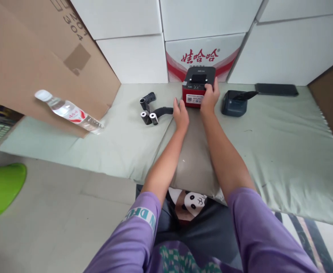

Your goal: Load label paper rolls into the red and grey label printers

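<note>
A small red and black label printer (pixel 196 85) stands at the far middle of the pale green padded surface (pixel 282 151). My right hand (pixel 210 98) grips its right front corner, fingers over the top. My left hand (pixel 180 113) rests open just left of the printer's front, on a grey pillow (pixel 194 159), touching or nearly touching the printer's side. Both arms wear purple sleeves. Left of my left hand lie two small paper rolls (pixel 149 117) and black holder parts (pixel 147 100).
A dark grey device (pixel 236 103) sits right of the printer, a flat black item (pixel 276 89) behind it. White boxes (pixel 200 57) stand at the back. A water bottle (pixel 69 112) leans by a large cardboard box (pixel 41 57) at left. A green object (pixel 1 189) is low left.
</note>
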Motion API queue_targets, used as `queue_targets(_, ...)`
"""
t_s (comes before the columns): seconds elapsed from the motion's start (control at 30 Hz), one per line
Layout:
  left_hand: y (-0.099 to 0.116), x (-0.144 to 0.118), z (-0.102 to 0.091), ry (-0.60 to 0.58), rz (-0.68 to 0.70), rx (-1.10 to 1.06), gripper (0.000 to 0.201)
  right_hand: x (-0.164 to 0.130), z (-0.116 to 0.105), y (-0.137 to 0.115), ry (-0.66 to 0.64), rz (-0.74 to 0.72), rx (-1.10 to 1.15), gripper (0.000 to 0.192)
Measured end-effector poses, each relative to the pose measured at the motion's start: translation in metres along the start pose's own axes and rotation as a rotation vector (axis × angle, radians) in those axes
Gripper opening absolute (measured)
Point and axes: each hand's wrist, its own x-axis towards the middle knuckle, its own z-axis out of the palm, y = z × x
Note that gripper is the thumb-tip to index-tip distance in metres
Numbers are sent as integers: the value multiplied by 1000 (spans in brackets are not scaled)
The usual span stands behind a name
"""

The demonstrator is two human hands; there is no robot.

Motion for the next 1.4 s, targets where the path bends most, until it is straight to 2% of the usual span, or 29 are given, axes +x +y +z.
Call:
queue_targets(0.07, -7, -7, -2, -33, -40, 39, 58, 1, 4, 0, 50, 180, -21, 73)
queue_targets(0.13, -13, -8, 1, -85, -2, 62, 60, 0, 4, -1, 44, 269, -8, 72)
queue_targets(0.23, -21, -3, 7, -163, 91, 81, 71, -2, 2, -4, 49, 272, 61, 71)
queue_targets(0.43, -33, 6, 11, -208, 107, 85, 89, -6, -5, -12, 24, 278, 2, 68)
queue_targets(0.7, -26, 5, 11, -244, 105, 100, 99, -15, -21, -36, -49, 277, -108, 62)
queue_targets(0.8, -19, 2, 8, -258, 88, 104, 97, -32, -44, -53, 6, 184, -142, 59)
queue_targets(0.9, -13, -3, 4, -264, 77, 81, 98, -62, -92, -62, 119, 59, -237, 47)
queue_targets(0.93, -11, -5, 3, -264, 80, 71, 99, -72, -109, -61, 185, 41, -342, 46)
queue_targets(1.0, -9, -8, 3, -259, 94, 61, 100, -87, -138, -55, 276, 156, -547, 60)
queue_targets(1.07, -7, -10, 2, -246, 106, 72, 99, -93, -154, -44, 268, 332, -651, 81)
queue_targets(1.13, -6, -11, 1, -232, 114, 92, 96, -92, -156, -34, 210, 462, -666, 99)
queue_targets(1.2, -5, -12, 0, -228, 123, 113, 93, -88, -151, -28, 156, 506, -653, 109)
queue_targets(1.4, -4, -13, 0, -222, 103, 108, 92, -80, -145, -25, 97, 544, -676, 113)
